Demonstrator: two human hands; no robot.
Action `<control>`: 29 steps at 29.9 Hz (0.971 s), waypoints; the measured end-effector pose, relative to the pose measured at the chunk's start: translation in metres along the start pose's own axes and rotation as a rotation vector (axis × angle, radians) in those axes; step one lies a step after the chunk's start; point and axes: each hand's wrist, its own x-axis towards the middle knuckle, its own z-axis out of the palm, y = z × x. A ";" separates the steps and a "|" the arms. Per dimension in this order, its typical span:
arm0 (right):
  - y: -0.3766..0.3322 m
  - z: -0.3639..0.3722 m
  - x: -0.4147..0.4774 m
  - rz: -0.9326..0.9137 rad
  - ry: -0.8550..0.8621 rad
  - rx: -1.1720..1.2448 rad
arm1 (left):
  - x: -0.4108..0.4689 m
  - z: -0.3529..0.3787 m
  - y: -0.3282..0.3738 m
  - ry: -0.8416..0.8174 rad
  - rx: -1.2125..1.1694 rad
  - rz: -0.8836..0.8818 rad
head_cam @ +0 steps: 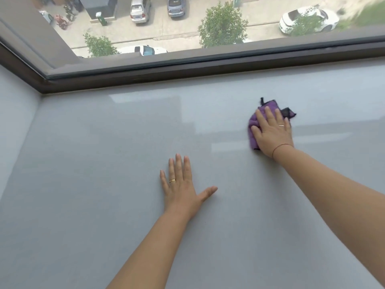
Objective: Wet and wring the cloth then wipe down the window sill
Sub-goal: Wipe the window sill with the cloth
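A wide grey window sill (pixel 93 184) fills most of the view. My right hand (pixel 271 132) lies flat on a purple cloth with black trim (pixel 252 124), pressing it onto the sill at the right, a little below the window frame. Most of the cloth is hidden under the palm; its edges stick out to the left and beyond the fingertips. My left hand (pixel 181 184) rests flat on the bare sill in the middle, fingers spread, holding nothing. A shiny wet-looking streak runs across the sill around the cloth.
A dark brown window frame (pixel 208 68) runs along the far edge of the sill, with glass above it looking down on a street with cars and trees. A grey side wall (pixel 14 126) bounds the sill on the left.
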 end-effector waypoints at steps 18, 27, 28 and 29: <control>-0.013 0.019 -0.063 -0.102 -0.007 -0.021 | -0.041 0.023 -0.021 0.059 0.065 0.057; -0.106 0.051 -0.124 -0.234 -0.023 -0.027 | -0.052 0.025 -0.027 0.091 0.039 0.049; -0.116 0.057 -0.137 -0.321 -0.055 -0.043 | -0.057 0.027 -0.027 0.092 0.042 0.049; -0.120 0.060 -0.145 -0.396 -0.083 -0.060 | -0.062 0.028 -0.027 0.094 0.036 0.051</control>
